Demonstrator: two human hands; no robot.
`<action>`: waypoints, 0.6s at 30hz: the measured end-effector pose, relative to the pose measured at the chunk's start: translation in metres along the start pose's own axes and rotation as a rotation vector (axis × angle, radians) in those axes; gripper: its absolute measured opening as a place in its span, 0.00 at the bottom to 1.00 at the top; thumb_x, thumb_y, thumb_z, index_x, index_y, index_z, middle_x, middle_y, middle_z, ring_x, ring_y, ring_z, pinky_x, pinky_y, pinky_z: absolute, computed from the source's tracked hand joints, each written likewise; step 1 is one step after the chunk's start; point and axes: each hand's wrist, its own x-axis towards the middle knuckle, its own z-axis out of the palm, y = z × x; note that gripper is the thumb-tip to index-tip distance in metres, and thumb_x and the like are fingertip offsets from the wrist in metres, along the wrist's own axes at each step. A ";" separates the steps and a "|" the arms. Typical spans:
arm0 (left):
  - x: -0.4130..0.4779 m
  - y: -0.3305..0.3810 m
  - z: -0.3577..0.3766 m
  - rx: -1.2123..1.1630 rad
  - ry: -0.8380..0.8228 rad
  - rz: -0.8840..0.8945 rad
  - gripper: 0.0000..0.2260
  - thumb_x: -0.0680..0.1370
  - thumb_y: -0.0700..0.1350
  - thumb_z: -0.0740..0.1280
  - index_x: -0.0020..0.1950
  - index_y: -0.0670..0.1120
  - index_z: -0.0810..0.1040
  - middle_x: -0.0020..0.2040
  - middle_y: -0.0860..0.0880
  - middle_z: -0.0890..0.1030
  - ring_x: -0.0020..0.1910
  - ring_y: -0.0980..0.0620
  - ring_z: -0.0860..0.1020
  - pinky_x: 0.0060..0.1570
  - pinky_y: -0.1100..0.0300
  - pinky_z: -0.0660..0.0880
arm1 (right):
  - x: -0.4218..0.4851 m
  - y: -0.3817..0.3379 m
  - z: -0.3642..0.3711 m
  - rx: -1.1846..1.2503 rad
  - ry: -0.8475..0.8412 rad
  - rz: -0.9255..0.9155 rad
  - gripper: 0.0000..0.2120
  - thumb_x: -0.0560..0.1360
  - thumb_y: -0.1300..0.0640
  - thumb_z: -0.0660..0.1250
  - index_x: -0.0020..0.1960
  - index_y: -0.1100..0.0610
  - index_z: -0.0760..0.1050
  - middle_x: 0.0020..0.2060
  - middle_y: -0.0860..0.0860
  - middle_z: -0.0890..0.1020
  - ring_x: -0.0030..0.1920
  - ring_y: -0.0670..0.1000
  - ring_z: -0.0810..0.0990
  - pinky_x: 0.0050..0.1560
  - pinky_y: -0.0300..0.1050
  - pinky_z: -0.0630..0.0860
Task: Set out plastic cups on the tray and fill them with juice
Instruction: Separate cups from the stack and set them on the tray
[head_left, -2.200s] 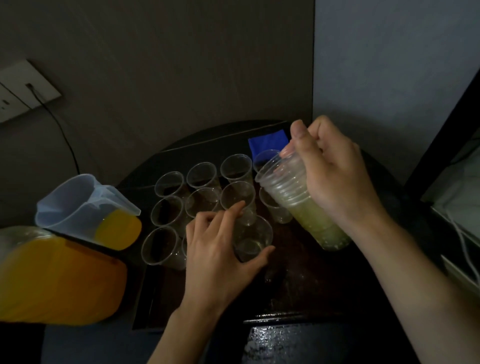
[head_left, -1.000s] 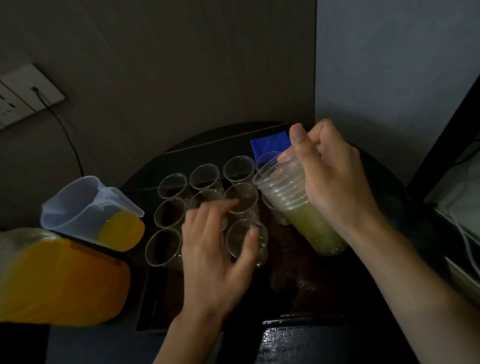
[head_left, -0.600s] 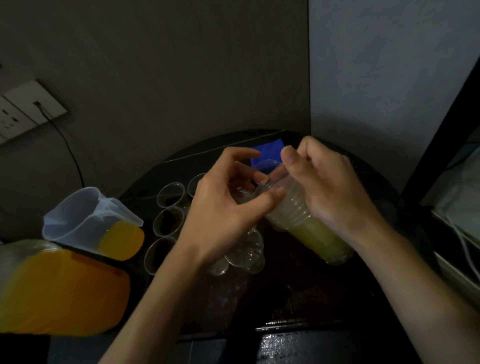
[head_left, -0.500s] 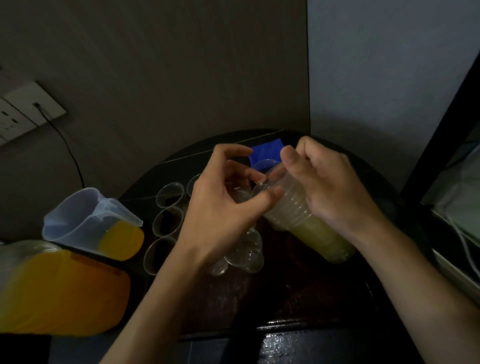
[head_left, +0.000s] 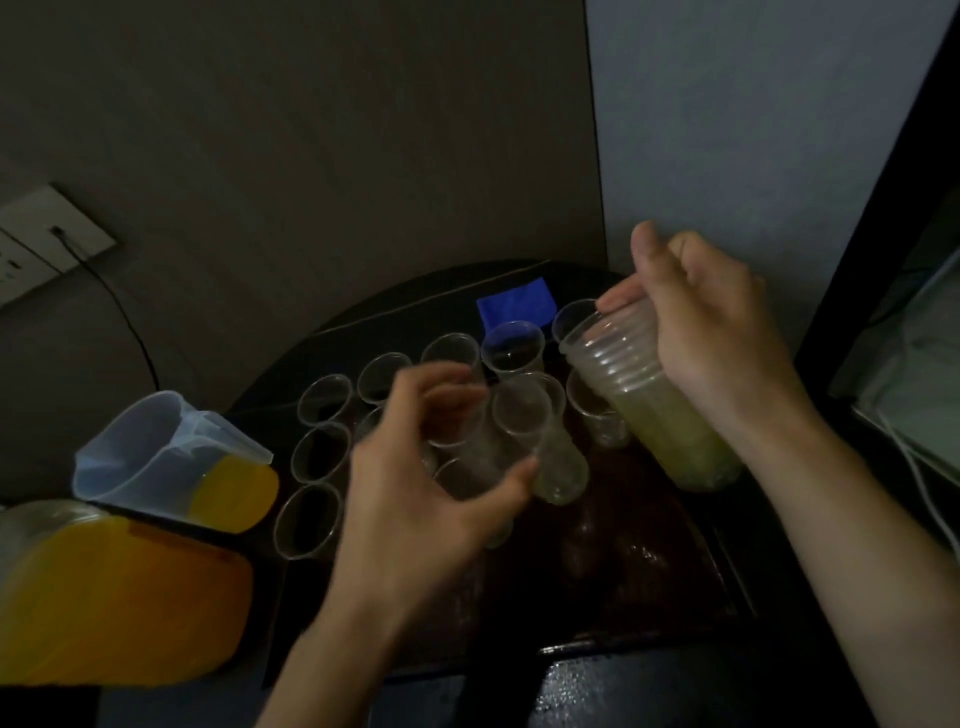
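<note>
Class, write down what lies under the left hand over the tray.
Empty clear cups stand on the tray around the left hand, which holds one loose cup. It covers the middle cups, so their number cannot be told.

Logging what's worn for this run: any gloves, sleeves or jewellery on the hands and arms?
None visible. The left hand and right hand are bare, with no gloves; no ring shows in this dim, blurred view. The left forearm and right forearm are bare to the frame's edge: no sleeve, watch or band.
</note>
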 end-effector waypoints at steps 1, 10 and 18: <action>-0.003 -0.004 0.008 0.034 -0.020 -0.004 0.30 0.65 0.55 0.78 0.65 0.57 0.72 0.58 0.60 0.80 0.60 0.61 0.79 0.59 0.62 0.78 | 0.000 0.000 0.000 0.005 0.007 -0.002 0.37 0.69 0.26 0.55 0.49 0.61 0.76 0.39 0.48 0.86 0.33 0.42 0.82 0.32 0.34 0.76; -0.015 -0.034 0.054 0.427 -0.068 0.054 0.31 0.65 0.66 0.71 0.65 0.57 0.72 0.58 0.63 0.77 0.58 0.60 0.70 0.56 0.62 0.64 | 0.001 0.002 0.000 0.037 0.037 -0.020 0.36 0.71 0.28 0.56 0.49 0.63 0.77 0.36 0.48 0.85 0.32 0.43 0.81 0.32 0.35 0.76; -0.013 -0.040 0.058 0.507 -0.060 0.059 0.32 0.66 0.67 0.70 0.65 0.54 0.74 0.58 0.59 0.79 0.57 0.55 0.72 0.56 0.59 0.65 | 0.001 0.001 0.001 0.017 0.021 -0.049 0.37 0.72 0.29 0.55 0.50 0.64 0.75 0.33 0.55 0.80 0.29 0.44 0.77 0.30 0.37 0.74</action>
